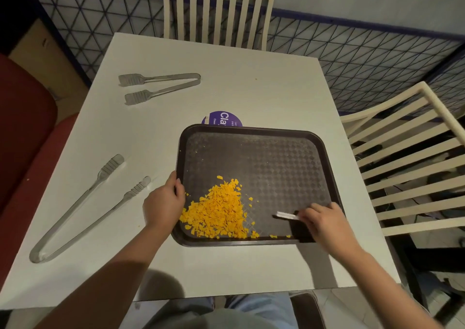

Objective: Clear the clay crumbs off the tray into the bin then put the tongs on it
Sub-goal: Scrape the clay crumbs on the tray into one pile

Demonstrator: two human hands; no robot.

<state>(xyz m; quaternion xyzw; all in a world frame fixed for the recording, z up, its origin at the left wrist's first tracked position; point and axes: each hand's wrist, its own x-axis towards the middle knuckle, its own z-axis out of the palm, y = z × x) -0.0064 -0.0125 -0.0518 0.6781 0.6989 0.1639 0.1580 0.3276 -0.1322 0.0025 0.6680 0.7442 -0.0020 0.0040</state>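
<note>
Between the two hands, the crumbs (219,210) sit heaped at the tray's (254,129) near-left corner, not yet binned; no bin shows. Left hand (164,202) has fingers (179,186) clamped on the tray's left rim. Right hand (324,221) pinches a small brush (286,215). Both tongs (85,210) lie on the bench (251,82), well left of the fingers, untouched.
</note>
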